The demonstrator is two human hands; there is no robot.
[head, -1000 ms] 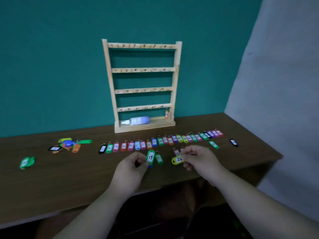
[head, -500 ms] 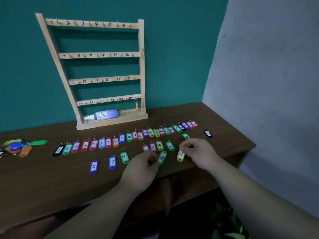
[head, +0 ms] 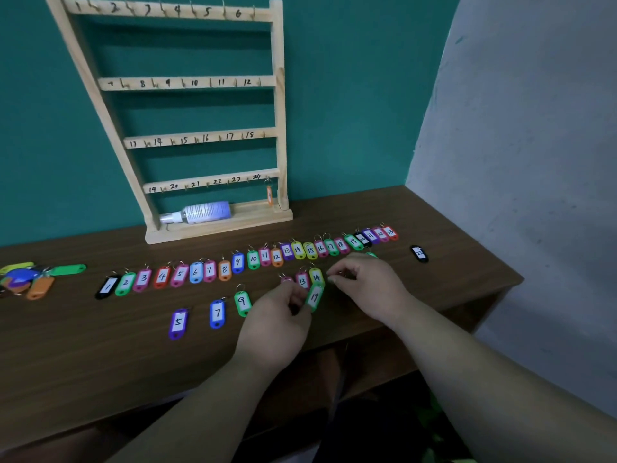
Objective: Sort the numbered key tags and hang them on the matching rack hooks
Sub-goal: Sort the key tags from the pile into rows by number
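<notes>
1. We look down on a brown wooden table [head: 83,362] set in a corner, with a teal wall [head: 350,95] at twelve o'clock and a grey wall [head: 534,128] at three o'clock
2. The wooden rack [head: 277,105] stands at the table's far edge, at eleven o'clock from our hands. Its four bars are numbered 1 to 24, and one orange tag [head: 269,195] hangs on the hook by 24. A spray bottle [head: 203,212] lies on its side on the rack's base
3. A long row of key tags [head: 224,269] runs across the table from nine o'clock toward two o'clock, numbered upward from 1
4. Nearer to us lies a shorter row: purple 5 [head: 178,324], blue 7 [head: 217,314], green 9 [head: 242,302], then pink 13 [head: 302,281] and yellow 14 [head: 316,277]
5. Our left hand [head: 277,322] pinches the green tag 19 [head: 314,297], which is tilted, with its top just below yellow 14
6. Our right hand [head: 370,289] is at three o'clock of the left, with fingers curled and tips together. We cannot tell whether they grasp anything
7. A black tag [head: 419,253] lies alone at two o'clock of the right hand, and a heap of loose tags [head: 23,279] lies at nine o'clock
</notes>
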